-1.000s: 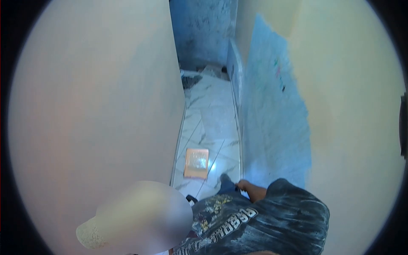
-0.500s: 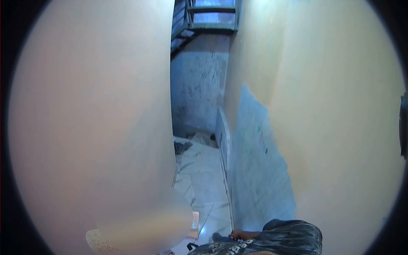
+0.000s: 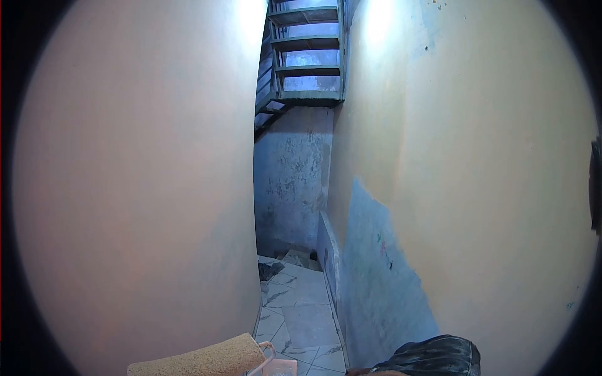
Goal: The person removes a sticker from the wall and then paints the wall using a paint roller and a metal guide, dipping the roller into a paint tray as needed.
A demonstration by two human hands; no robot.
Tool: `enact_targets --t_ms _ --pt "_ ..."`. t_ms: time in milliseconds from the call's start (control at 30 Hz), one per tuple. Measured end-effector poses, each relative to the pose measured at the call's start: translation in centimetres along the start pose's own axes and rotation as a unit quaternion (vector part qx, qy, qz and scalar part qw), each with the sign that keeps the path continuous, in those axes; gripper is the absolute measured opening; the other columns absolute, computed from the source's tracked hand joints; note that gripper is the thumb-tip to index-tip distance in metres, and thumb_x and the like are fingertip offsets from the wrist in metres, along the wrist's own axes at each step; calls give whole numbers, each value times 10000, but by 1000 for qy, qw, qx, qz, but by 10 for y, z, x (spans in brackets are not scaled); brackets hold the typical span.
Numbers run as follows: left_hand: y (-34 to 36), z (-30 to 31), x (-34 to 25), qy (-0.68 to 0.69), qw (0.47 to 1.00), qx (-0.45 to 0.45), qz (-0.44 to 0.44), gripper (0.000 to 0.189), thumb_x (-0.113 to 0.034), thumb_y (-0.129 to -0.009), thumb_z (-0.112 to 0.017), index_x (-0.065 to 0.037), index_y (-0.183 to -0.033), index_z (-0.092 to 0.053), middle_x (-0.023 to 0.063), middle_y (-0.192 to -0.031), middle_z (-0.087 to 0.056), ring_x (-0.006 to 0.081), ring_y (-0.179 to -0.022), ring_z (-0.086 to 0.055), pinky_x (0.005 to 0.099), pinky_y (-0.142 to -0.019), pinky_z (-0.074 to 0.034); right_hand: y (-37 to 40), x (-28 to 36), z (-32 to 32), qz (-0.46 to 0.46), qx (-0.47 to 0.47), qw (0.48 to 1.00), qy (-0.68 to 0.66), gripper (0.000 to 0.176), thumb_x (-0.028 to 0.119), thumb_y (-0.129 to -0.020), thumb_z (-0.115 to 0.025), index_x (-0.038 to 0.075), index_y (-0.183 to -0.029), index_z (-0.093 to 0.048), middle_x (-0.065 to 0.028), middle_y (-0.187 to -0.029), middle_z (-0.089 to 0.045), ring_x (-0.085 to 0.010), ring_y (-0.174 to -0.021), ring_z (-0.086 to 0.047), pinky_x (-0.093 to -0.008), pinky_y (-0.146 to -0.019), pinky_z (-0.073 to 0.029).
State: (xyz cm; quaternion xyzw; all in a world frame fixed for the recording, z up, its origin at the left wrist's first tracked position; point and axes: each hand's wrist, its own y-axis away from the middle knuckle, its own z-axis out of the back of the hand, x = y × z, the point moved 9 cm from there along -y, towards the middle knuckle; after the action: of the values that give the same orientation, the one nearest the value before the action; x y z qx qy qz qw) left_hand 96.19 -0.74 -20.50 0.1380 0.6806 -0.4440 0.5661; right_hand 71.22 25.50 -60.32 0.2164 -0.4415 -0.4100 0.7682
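Neither of my hands shows in this view. At the bottom edge, right of the middle, a dark sleeve with pale streaks bulges into the frame, and a thin strip of skin lies along its lower left side. Low on the left is a tan, grainy-surfaced piece, slanting up to the right and cut off below. Beside its right end a pale pink plastic item with a looped strip is partly visible. What holds these things is hidden below the frame.
A narrow passage runs ahead between a pinkish left wall and a cream right wall with a blue-grey patch. White veined tiles cover the floor. Dark cloth-like stuff lies farther along. Metal stairs hang above the far end.
The view has tilted up, so more stairs show. A hand seen near the dark clothing has dropped out of frame. The tan piece, mostly blurred before, now shows clearly with the pink item.
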Motion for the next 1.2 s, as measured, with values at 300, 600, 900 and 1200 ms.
enact_targets --t_ms 300,600,900,1200 --pt "1 -15 20 4 1000 -10 28 488 -334 -952 -487 23 -1258 -357 153 -1149 -483 254 -1065 -456 412 -909 -354 17 70 15 94 -15 995 -7 757 655 -836 -507 18 -1243 -540 -218 -1171 -584 -330 -1076 -569 -398 -938 -428" --pt "45 -9 60 -26 990 -108 82 512 -305 -972 -455 31 -1333 -317 196 -1249 -476 290 -1170 -455 447 -1005 -340 170 331 76 461 0 887 24 997 564 -693 -750 14 -1404 -318 -244 -1350 -398 -377 -1251 -410 -434 -1060 -326" --pt "13 -18 -8 -65 976 -207 6 706 -550 -858 -604 -1 -1219 -347 113 -1095 -496 224 -1077 -466 411 -946 -397 215 410 75 606 -47 794 20 683 244 -712 -739 9 -1281 -442 -211 -1074 -599 -378 -1012 -588 -464 -872 -460" --pt "34 -16 15 -136 954 -268 -19 683 -568 -915 -483 18 -1237 -342 127 -1116 -494 229 -1084 -473 418 -960 -388 187 415 58 668 -8 743 55 537 256 -706 -729 39 -1150 -520 -168 -963 -625 -367 -892 -623 -446 -772 -504"
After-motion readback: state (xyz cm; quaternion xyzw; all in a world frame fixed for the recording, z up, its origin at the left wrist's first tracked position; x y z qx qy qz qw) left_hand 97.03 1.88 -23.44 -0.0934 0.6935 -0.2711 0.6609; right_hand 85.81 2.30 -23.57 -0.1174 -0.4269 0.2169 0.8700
